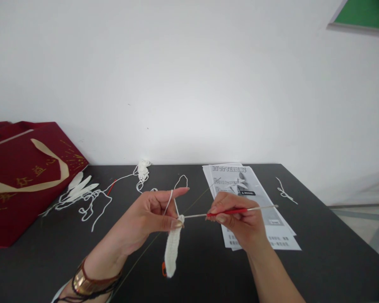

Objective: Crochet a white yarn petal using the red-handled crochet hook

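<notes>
My left hand pinches the top of a white crocheted piece between thumb and fingers. This long, narrow piece hangs down over the table. White yarn runs up from it and loops around my outstretched index finger. My right hand grips a crochet hook, red in the middle with metal at both ends. One metal end reaches to the top of the piece by my left thumb; whether it passes through a loop is too small to tell. A small orange clip-like thing shows beside the piece's lower end.
Printed sheets lie under and behind my right hand. To the left are several white crocheted pieces, tangled yarn and a red stick, beside a dark red bag. A yarn bundle rests by the wall; a tied string lies right.
</notes>
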`<control>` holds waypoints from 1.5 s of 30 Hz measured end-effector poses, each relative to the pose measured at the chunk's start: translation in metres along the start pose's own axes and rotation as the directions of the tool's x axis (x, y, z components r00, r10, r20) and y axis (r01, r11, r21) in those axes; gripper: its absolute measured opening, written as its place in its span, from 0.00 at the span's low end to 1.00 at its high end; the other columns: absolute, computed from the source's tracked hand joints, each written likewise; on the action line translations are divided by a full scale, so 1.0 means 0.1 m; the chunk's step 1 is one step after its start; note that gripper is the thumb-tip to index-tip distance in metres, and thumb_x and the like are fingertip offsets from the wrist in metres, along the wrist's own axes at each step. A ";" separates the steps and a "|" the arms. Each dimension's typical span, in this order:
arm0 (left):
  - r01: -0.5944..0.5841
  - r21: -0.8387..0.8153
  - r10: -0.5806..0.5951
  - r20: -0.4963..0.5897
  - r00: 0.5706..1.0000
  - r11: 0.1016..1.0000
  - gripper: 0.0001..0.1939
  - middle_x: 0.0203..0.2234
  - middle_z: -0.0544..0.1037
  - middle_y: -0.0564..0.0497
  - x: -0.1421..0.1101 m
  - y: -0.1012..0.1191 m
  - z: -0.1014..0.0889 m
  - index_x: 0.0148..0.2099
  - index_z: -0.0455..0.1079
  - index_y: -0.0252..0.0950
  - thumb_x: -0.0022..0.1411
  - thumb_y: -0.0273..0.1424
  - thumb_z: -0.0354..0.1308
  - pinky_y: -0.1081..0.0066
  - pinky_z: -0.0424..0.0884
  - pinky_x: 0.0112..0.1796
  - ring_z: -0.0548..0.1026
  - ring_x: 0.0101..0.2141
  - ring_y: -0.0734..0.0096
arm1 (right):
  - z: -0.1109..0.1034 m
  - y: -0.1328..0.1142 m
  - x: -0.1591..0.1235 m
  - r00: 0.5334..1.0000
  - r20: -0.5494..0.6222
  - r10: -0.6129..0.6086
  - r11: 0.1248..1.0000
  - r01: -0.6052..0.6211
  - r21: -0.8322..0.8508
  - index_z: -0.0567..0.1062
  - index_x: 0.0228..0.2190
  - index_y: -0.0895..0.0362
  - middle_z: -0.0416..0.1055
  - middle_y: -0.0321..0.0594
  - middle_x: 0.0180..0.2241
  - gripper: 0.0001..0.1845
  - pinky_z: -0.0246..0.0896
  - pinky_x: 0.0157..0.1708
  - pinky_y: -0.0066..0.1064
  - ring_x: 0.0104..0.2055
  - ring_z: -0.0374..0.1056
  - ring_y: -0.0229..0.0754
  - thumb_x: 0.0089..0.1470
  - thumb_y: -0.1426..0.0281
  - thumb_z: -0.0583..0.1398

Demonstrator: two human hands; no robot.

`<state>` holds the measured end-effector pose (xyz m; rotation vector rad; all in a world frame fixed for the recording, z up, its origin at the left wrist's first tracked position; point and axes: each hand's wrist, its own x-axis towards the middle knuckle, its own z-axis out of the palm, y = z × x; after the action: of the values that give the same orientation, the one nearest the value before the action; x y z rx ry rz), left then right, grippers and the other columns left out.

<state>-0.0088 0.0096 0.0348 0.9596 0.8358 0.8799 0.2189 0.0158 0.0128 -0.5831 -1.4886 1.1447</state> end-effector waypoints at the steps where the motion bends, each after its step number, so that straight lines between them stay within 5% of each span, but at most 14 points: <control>1: 0.003 -0.002 -0.003 0.005 1.000 1.000 0.28 0.19 0.76 0.55 0.00 0.00 0.00 0.52 0.76 0.39 0.46 0.19 0.69 0.78 0.64 0.24 0.71 0.21 0.78 | 0.00 0.00 0.00 1.000 -0.002 0.019 1.000 -0.019 0.014 0.81 0.31 0.54 0.76 0.40 0.26 0.02 0.61 0.25 0.32 0.28 0.70 0.41 0.52 0.70 0.66; 20: 0.045 0.051 -0.047 0.041 0.998 0.998 0.28 0.18 0.74 0.56 0.00 -0.01 -0.01 0.51 0.77 0.38 0.45 0.21 0.70 0.75 0.65 0.28 0.69 0.21 0.77 | -0.05 0.03 0.00 0.997 -0.006 0.076 0.990 -0.075 0.117 0.81 0.28 0.55 0.75 0.39 0.24 0.04 0.64 0.23 0.30 0.25 0.70 0.40 0.50 0.67 0.68; 25: -0.037 0.134 0.046 -0.071 0.996 0.990 0.27 0.19 0.76 0.55 0.04 -0.04 0.02 0.51 0.77 0.41 0.46 0.23 0.70 0.72 0.64 0.27 0.69 0.20 0.74 | 0.00 0.10 0.02 0.972 -0.089 0.219 0.952 -0.193 0.238 0.81 0.27 0.57 0.76 0.37 0.21 0.05 0.68 0.20 0.28 0.21 0.71 0.38 0.48 0.67 0.69; 30: -0.175 0.289 0.234 -0.183 0.955 0.941 0.05 0.19 0.75 0.51 0.08 -0.10 0.07 0.31 0.81 0.37 0.48 0.26 0.70 0.64 0.68 0.40 0.76 0.41 0.54 | 0.14 0.14 0.05 0.941 -0.172 0.290 0.917 -0.222 0.331 0.81 0.27 0.58 0.75 0.36 0.18 0.07 0.68 0.18 0.23 0.18 0.70 0.35 0.49 0.66 0.68; 32: -0.223 0.325 0.297 -0.197 0.935 0.919 0.05 0.19 0.75 0.50 0.09 -0.11 0.10 0.23 0.77 0.37 0.49 0.25 0.69 0.62 0.65 0.48 0.73 0.49 0.52 | 0.19 0.16 0.05 0.934 -0.195 0.300 0.913 -0.221 0.344 0.81 0.28 0.58 0.75 0.36 0.19 0.07 0.70 0.19 0.22 0.19 0.71 0.34 0.50 0.66 0.68; 34: -0.245 0.340 0.328 -0.214 0.920 0.908 0.08 0.19 0.74 0.51 0.10 -0.13 0.14 0.21 0.75 0.37 0.49 0.24 0.68 0.62 0.62 0.51 0.74 0.47 0.54 | 0.24 0.18 0.03 0.926 -0.213 0.313 0.911 -0.229 0.343 0.81 0.28 0.59 0.76 0.36 0.20 0.07 0.71 0.21 0.22 0.20 0.71 0.33 0.50 0.66 0.68; 37: -0.230 0.297 0.309 -0.258 0.915 0.927 0.03 0.18 0.73 0.54 0.11 -0.15 0.18 0.27 0.79 0.35 0.47 0.25 0.69 0.62 0.68 0.45 0.76 0.33 0.62 | 0.30 0.21 0.00 0.907 -0.255 0.335 0.910 -0.240 0.339 0.81 0.28 0.59 0.75 0.36 0.21 0.08 0.72 0.22 0.23 0.21 0.71 0.34 0.50 0.66 0.68; 39: -0.219 0.239 0.283 -0.276 0.918 0.946 0.14 0.18 0.73 0.55 0.12 -0.17 0.19 0.39 0.81 0.35 0.47 0.25 0.70 0.65 0.70 0.39 0.73 0.26 0.68 | 0.33 0.23 -0.01 0.893 -0.293 0.342 0.911 -0.238 0.337 0.80 0.28 0.58 0.75 0.36 0.20 0.08 0.72 0.22 0.24 0.21 0.71 0.35 0.50 0.65 0.68; 42: -0.224 0.178 0.271 -0.306 0.913 0.958 0.27 0.18 0.72 0.58 0.15 -0.22 0.19 0.53 0.76 0.36 0.47 0.25 0.70 0.68 0.70 0.36 0.70 0.23 0.73 | 0.35 0.25 -0.01 0.884 -0.342 0.319 0.926 -0.214 0.311 0.80 0.28 0.58 0.75 0.36 0.21 0.08 0.72 0.22 0.25 0.21 0.71 0.35 0.50 0.65 0.68; 45: -0.232 0.147 0.270 -0.351 0.896 0.961 0.26 0.19 0.74 0.57 0.17 -0.26 0.20 0.51 0.77 0.36 0.46 0.26 0.71 0.68 0.70 0.36 0.70 0.24 0.73 | 0.37 0.26 -0.01 0.882 -0.388 0.267 0.950 -0.173 0.260 0.80 0.29 0.58 0.75 0.37 0.22 0.08 0.73 0.23 0.27 0.22 0.71 0.37 0.50 0.65 0.68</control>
<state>0.0222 0.0106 0.0140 1.0219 1.1007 1.2794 0.1785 0.0131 -0.0073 -0.8047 -0.9279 1.2461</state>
